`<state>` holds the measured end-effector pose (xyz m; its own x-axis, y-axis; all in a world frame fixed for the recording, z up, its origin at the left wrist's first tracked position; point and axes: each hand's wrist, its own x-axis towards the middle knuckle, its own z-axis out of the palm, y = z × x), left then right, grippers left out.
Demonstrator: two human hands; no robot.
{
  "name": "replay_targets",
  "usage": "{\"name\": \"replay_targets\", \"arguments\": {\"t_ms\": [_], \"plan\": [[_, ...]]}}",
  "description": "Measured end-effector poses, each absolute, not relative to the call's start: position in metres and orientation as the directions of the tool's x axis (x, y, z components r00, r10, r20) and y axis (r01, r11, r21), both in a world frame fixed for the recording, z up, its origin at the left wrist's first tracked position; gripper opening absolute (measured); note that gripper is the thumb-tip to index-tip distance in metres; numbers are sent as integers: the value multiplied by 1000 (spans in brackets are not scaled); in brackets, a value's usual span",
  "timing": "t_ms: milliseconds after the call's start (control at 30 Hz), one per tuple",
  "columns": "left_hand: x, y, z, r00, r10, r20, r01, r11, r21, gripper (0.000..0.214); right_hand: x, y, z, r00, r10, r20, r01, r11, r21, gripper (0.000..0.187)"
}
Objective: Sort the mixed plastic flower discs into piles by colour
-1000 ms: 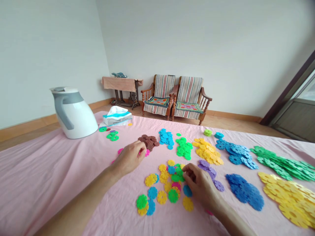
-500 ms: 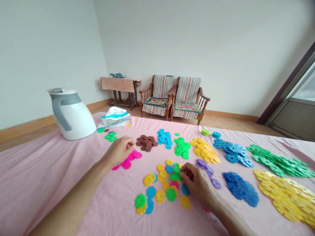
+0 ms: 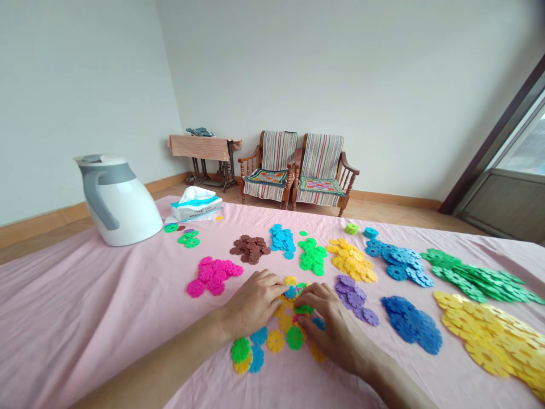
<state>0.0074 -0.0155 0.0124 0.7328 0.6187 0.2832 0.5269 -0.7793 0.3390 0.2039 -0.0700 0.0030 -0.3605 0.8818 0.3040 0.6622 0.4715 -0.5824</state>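
Both hands work at the mixed heap of plastic snowflake discs [image 3: 286, 322], which lies near the middle of the pink bedsheet [image 3: 85, 295], with loose discs spilling toward the near side. The left hand [image 3: 251, 304] reaches in from the near left, palm down, its fingers [image 3: 272, 281] pressed together and stretched out toward the far edge of the heap. The right hand [image 3: 327, 324] comes from the near right, knuckles raised, its fingers [image 3: 313, 292] curled downward and bunched among the discs. Whether they pinch anything is hidden by the hand itself, so I cannot tell. Discs this thin and overlapping seem likely to slide when nudged, so single fingertips would probably work better than a flat sweep, and one disc is best lifted clear before the next is touched. Sorted piles lie beyond and around the hands: pink discs [image 3: 210, 276] to the left, purple discs [image 3: 351, 295] to the right — each close to the heap, but apart from it.
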Motion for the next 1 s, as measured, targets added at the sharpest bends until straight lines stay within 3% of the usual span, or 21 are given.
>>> {"name": "replay_targets", "arguments": {"t_ms": [300, 433, 600, 800, 1000], "plan": [[4, -11, 7, 603, 742, 295, 625, -668, 403, 12, 215, -63, -3, -225, 926, 303, 730, 366, -578, 13], [5, -9, 7, 610, 747, 265, 619, -658, 429, 14, 211, -69, 3, -322, 904, 283, 678, 428, -598, 12], [5, -4, 3, 611, 752, 245, 593, -641, 488, 16, 207, -78, 17, -428, 883, 191, 667, 452, -593, 25], [4, -1, 3, 603, 761, 239, 544, -612, 575, 20, 213, -80, 25, -469, 872, 140, 671, 455, -585, 24], [9, -9, 11, 611, 756, 236, 502, -601, 622, 11, 211, -81, 27, -490, 865, 107, 671, 452, -588, 20]]}}
